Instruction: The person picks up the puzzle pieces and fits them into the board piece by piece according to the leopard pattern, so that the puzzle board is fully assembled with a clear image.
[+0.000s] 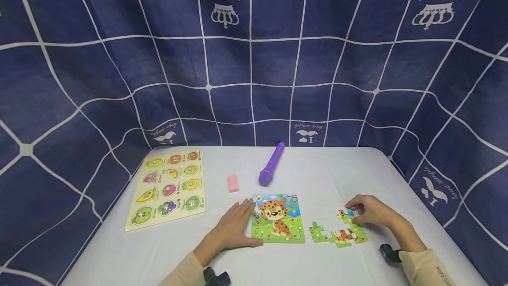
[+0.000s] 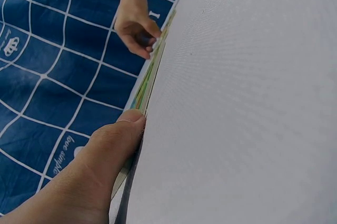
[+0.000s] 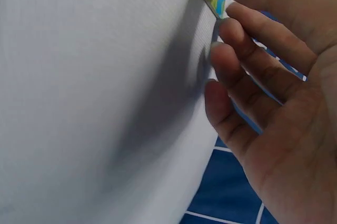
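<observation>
A square leopard picture puzzle point(image 1: 295, 220) lies flat on the white table. My left hand point(image 1: 235, 226) rests at its left edge, fingers straight and thumb along the near corner; the left wrist view shows that thumb point(image 2: 113, 142) at the edge. To the right, my right hand point(image 1: 372, 210) pinches a blue and green puzzle piece point(image 1: 349, 213) between thumb and forefinger, at the upper end of a loose group of pieces point(image 1: 343, 237). From the right wrist, the other fingers point(image 3: 237, 76) are loosely bent, and the piece is mostly hidden.
A fruit peg board point(image 1: 158, 208) lies at the left of the table. Behind the leopard picture are a pink block point(image 1: 233, 183) and a purple toy microphone point(image 1: 272, 164). A blue checked curtain point(image 1: 274, 61) encloses the back and sides.
</observation>
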### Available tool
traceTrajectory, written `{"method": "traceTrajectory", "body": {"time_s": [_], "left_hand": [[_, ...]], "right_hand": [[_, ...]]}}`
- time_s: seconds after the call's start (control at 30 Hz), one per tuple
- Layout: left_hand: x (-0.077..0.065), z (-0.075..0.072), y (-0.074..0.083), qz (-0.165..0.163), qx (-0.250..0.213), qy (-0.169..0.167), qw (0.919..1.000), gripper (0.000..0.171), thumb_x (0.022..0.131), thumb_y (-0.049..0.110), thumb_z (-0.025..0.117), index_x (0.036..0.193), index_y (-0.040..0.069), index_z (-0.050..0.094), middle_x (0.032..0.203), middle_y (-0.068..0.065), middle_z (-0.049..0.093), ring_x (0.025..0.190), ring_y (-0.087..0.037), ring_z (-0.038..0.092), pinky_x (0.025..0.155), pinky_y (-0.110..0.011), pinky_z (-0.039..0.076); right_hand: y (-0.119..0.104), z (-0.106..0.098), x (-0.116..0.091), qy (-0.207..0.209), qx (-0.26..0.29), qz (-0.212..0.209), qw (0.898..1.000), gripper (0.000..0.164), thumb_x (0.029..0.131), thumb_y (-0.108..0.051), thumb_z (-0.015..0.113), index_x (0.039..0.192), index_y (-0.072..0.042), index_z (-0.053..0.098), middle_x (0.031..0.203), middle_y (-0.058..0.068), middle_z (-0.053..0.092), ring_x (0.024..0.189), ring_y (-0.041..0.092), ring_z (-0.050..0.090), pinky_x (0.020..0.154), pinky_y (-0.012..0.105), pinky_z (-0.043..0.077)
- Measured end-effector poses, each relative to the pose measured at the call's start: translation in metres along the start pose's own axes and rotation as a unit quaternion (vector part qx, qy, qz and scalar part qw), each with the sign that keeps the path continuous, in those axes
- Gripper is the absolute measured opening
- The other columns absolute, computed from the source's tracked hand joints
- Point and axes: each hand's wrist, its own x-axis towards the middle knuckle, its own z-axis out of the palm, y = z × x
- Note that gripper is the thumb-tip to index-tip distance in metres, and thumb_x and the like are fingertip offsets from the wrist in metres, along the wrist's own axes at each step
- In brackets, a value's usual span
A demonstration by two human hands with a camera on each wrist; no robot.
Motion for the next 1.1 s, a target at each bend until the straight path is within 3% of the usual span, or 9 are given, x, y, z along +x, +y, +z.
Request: {"method": "traceTrajectory", "body": {"time_s": [0.17, 0.47, 0.83, 1.1], "left_hand": [[0.000, 0.000, 0.000, 0.003, 0.005, 0.004, 1.0000, 0.119, 0.070, 0.087, 0.051, 0.154, 0.007, 0.026, 0.162, -0.009, 0.024, 0.150, -0.025, 0.025, 0.123, -0.045, 0.023], [0.003, 0.001, -0.001, 0.003, 0.008, 0.009, 0.9999, 0.119, 0.070, 0.088, 0.050, 0.154, 0.008, 0.026, 0.162, -0.009, 0.024, 0.150, -0.025, 0.025, 0.123, -0.045, 0.023], [0.001, 0.003, -0.002, 0.006, 0.016, 0.010, 0.9998, 0.119, 0.070, 0.089, 0.049, 0.154, 0.007, 0.027, 0.162, -0.010, 0.026, 0.149, -0.026, 0.026, 0.123, -0.045, 0.024], [0.000, 0.004, -0.002, 0.009, 0.016, 0.010, 0.9998, 0.118, 0.071, 0.088, 0.050, 0.154, 0.006, 0.027, 0.161, -0.012, 0.026, 0.149, -0.027, 0.027, 0.123, -0.045, 0.024]], "right_hand": [[-0.001, -0.005, 0.000, -0.018, 0.003, -0.009, 1.000, 0.043, 0.066, -0.013, 0.086, 0.105, -0.003, 0.070, 0.086, -0.001, 0.060, 0.071, 0.005, 0.046, 0.058, 0.019, 0.042], [-0.002, -0.010, 0.003, -0.034, 0.019, 0.025, 0.999, 0.044, 0.063, -0.009, 0.086, 0.103, -0.005, 0.069, 0.086, 0.001, 0.060, 0.072, 0.011, 0.048, 0.058, 0.020, 0.042], [0.006, -0.007, 0.006, -0.045, 0.044, 0.016, 0.998, 0.039, 0.062, -0.010, 0.086, 0.097, -0.009, 0.069, 0.082, 0.001, 0.056, 0.068, 0.008, 0.046, 0.057, 0.020, 0.041], [0.009, -0.004, 0.005, -0.035, 0.069, 0.006, 0.997, 0.039, 0.060, -0.008, 0.086, 0.092, -0.005, 0.064, 0.081, 0.003, 0.057, 0.069, 0.009, 0.049, 0.057, 0.020, 0.044]]}}
